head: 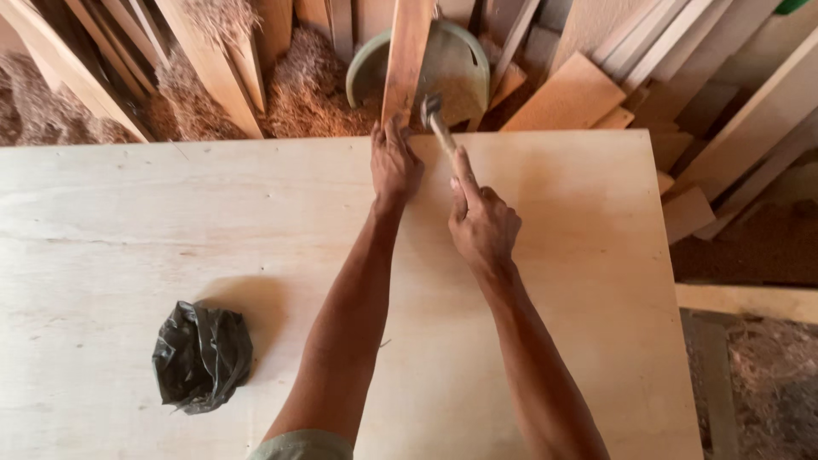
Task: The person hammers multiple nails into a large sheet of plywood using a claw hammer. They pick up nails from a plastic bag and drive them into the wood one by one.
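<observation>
Hammer (436, 124) clasped in right hand (483, 223) grip, left hand (394, 162) pressed flat at plywood bench (128, 230) far edge, black plastic bag (201, 355) nearby

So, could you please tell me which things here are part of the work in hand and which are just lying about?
In use:
right hand gripping the hammer
left hand pressed at the far edge of the plywood sheet

Lying about:
black plastic bag
green bucket
leaning boards
wood shavings
</observation>
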